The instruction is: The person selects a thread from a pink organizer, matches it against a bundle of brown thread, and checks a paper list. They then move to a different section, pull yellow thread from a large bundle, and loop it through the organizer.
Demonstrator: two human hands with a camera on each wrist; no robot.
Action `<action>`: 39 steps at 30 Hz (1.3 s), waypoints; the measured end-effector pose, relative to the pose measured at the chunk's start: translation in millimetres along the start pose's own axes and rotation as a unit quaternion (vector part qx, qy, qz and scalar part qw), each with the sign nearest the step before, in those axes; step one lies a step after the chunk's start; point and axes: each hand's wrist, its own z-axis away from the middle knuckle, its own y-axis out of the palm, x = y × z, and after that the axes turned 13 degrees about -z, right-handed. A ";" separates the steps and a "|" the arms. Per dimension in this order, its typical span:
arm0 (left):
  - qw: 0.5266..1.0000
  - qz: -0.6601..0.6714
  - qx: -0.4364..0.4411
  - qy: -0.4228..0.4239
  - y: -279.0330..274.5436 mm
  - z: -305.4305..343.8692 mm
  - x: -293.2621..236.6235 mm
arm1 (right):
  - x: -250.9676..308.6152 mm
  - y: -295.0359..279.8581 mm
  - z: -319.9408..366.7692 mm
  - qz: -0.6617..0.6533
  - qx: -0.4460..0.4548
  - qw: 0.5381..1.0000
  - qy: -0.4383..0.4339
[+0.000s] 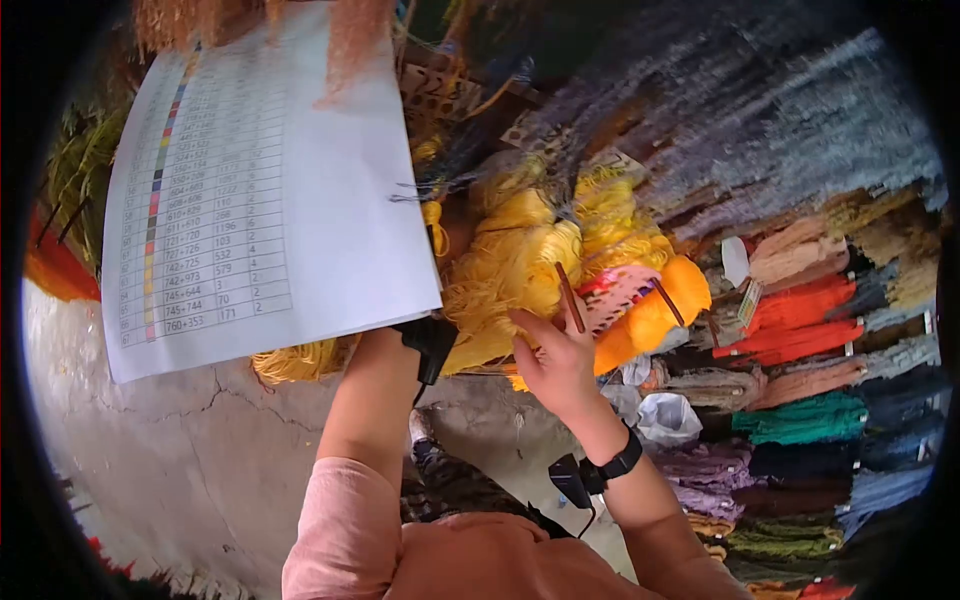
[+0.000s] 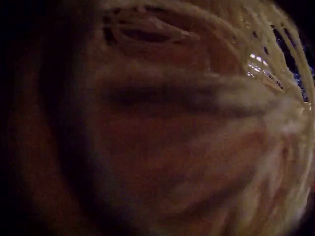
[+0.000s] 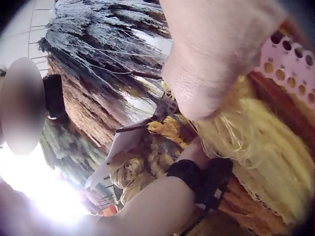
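Yellow yarn (image 1: 510,265): between both hands. Right hand (image 1: 565,365): at its lower edge, thumb and forefinger apart, brown peg (image 1: 569,298) in front, pink perforated card (image 1: 612,300) just beside. Left hand (image 2: 187,142): among strands, grip indeterminable; printed sheet (image 1: 340,200) screened it from above. Cracked floor (image 1: 190,430): showed beyond the sheet's lower edge.

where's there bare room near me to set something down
The widest bare patch is the cracked grey floor, between the lower edge of the paper and the left sleeve. A smaller patch shows between the forearms, under the yellow yarn. It's crowded at right, with coloured skeins packed in rows.
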 end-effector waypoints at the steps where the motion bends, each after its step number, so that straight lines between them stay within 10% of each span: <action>1: 0.999 0.037 0.014 -0.020 -0.2 0.0 0.6 | 1.1 -1.6 1.2 -0.013 0.006 1.000 0.024; 11: 0.953 0.198 0.137 -0.186 -25.0 7.3 -1.1 | -9.7 -15.0 9.4 -0.015 -0.022 0.999 0.028; 18: 0.977 0.157 0.133 0.055 -33.1 42.5 9.6 | -18.4 -9.6 -0.5 0.001 -0.017 0.999 0.041; 39: 0.973 0.143 0.183 0.017 -42.7 48.8 -8.6 | -22.3 -4.2 -1.9 -0.001 -0.017 0.999 0.033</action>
